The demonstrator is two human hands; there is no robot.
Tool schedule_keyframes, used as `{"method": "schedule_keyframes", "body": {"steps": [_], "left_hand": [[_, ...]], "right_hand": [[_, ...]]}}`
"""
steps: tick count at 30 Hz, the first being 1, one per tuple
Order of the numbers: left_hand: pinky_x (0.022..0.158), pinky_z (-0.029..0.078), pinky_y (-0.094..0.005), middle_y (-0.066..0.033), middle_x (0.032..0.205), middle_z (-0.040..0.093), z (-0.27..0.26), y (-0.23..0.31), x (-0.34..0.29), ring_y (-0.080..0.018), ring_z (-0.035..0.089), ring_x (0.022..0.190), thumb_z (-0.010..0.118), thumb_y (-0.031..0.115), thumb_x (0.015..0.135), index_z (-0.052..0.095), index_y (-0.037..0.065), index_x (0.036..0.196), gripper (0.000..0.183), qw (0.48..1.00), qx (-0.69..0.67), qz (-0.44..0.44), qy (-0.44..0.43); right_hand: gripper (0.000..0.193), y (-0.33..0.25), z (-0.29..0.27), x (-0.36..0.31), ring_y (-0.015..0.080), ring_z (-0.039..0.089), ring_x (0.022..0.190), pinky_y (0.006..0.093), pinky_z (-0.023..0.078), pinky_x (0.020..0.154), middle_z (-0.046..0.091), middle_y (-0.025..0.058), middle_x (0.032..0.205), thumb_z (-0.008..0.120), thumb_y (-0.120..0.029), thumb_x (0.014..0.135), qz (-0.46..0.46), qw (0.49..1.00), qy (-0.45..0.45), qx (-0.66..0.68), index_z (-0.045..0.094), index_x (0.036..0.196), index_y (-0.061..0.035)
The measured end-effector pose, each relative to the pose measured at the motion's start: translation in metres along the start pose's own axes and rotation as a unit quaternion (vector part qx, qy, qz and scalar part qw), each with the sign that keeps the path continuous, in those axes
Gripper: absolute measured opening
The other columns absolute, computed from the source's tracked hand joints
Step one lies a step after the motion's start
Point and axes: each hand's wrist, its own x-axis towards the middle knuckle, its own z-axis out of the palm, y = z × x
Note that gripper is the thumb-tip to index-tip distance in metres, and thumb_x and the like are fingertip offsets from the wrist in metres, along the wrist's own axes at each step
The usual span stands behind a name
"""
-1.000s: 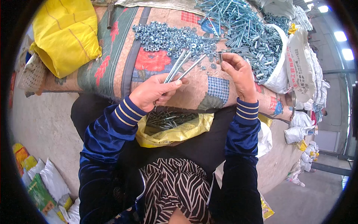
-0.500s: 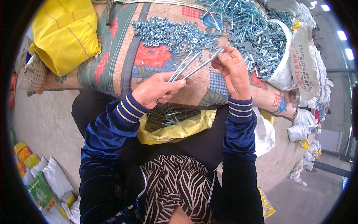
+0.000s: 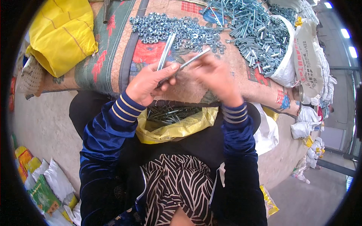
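Gripping a small bundle of long silver metal bolts (image 3: 166,51), the left hand (image 3: 148,83) is closed around their lower ends, thumb pressed across them, so that the shafts stand up and away from its knuckles toward the far side of the tabletop (image 3: 196,88), which is covered with a patterned woven cloth of green, red and tan. Well to the left of this hand, at the far corner of the cloth, lies a crumpled yellow woven sack (image 3: 60,35). Just beyond the bolt tips, a loose heap of small silver hex nuts (image 3: 175,28) is spread over the cloth. Directly below both hands, between the dark blue velvet sleeves with striped cuffs, an open yellow plastic bag (image 3: 175,126) rests in the person's lap with more long bolts lying inside it. One single long silver bolt (image 3: 190,60) slants up and to the right from the left hand's thumb, and the right hand (image 3: 215,77) is at its upper end, fingers curled about it; this hand is blurred, so I cannot tell how firmly it grips or whether a nut sits in its fingertips. Beyond and to the right of the right hand, an open white woven sack (image 3: 298,56) spills a large pile of silver bolts (image 3: 254,30) onto the tabletop.
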Motion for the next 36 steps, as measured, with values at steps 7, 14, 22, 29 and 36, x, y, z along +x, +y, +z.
{"method": "schedule_keyframes", "body": {"steps": [7,14,22,29,36], "left_hand": [[0.038,0.025,-0.0142,0.0036,0.072,0.050,-0.002,0.003,0.006,-0.0016,0.042,0.051,0.055,0.026,0.095,0.059,0.003,0.098,0.023,0.998,-0.045,0.032,0.018],[0.039,0.026,-0.0141,0.0039,0.072,0.049,-0.009,0.000,0.005,-0.0017,0.043,0.052,0.054,0.026,0.096,0.059,0.004,0.100,0.023,0.997,-0.062,0.038,0.022],[0.040,0.028,-0.0133,0.0035,0.072,0.051,-0.015,0.003,0.005,-0.0021,0.045,0.054,0.056,0.025,0.095,0.059,0.005,0.102,0.022,0.996,-0.078,0.039,0.018],[0.039,0.027,-0.0147,0.0036,0.071,0.050,-0.009,0.002,0.005,-0.0017,0.044,0.053,0.059,0.021,0.093,0.058,0.004,0.104,0.021,0.997,-0.027,0.065,0.019],[0.040,0.026,-0.0160,0.0040,0.069,0.052,-0.001,-0.006,0.002,-0.0024,0.044,0.052,0.067,0.018,0.087,0.059,0.007,0.098,0.018,0.998,0.036,0.042,0.009]], "right_hand": [[0.019,0.051,-0.074,0.020,0.0123,0.061,0.068,0.0247,0.048,0.063,0.065,0.0074,0.076,0.070,-0.015,0.077,-0.101,0.896,0.235,-0.362,0.070,0.091,-0.0018],[0.012,0.060,-0.080,0.026,0.0238,0.064,0.067,0.0310,0.049,0.064,0.066,0.0142,0.077,0.069,-0.009,0.072,-0.009,0.929,0.223,-0.294,0.068,0.084,-0.0049],[0.012,0.024,-0.058,0.005,0.0221,0.065,0.068,0.0308,0.049,0.063,0.066,0.0133,0.075,0.067,-0.009,0.074,-0.032,0.937,0.187,-0.293,0.067,0.084,-0.0027],[0.015,0.040,-0.043,0.005,0.0360,0.059,0.074,0.0436,0.045,0.065,0.059,0.0167,0.074,0.064,-0.009,0.075,-0.156,0.847,0.130,-0.491,0.061,0.087,-0.0003],[0.008,0.006,-0.039,0.010,0.0124,0.065,0.077,0.0227,0.052,0.064,0.067,0.0072,0.084,0.064,-0.007,0.086,-0.016,0.983,0.180,0.036,0.062,0.090,-0.0003]]}}
